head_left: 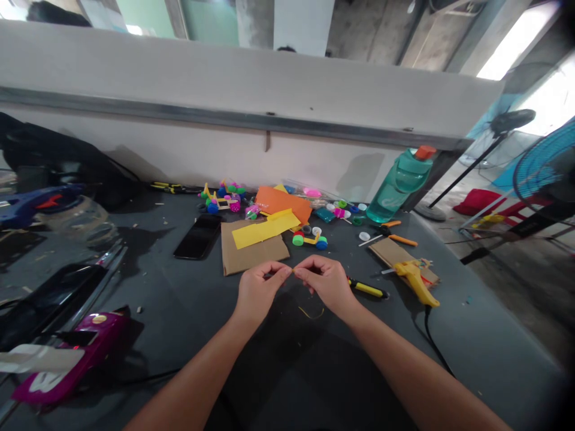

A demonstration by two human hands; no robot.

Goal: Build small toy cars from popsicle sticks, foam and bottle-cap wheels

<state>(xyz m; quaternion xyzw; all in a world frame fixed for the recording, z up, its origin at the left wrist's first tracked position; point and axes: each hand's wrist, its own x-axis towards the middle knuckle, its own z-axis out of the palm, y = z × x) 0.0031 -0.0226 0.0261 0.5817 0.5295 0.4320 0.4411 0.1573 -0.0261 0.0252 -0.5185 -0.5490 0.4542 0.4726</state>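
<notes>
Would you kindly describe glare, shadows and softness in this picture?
Head view throughout: the opening at upper right is blown out; the green bottle casts a shadow on the white partition; the blue fan looks soft; the piece between left hand and right hand is too small to identify.

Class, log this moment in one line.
left hand, right hand: pinching small yellowish piece | beyond: cardboard | right: yellow-black tool, glue gun

Tbl (179, 311) rel. dim w/ soft shadow below hands (258, 293), blown-out glare upper R, edges stretched & blurry.
</notes>
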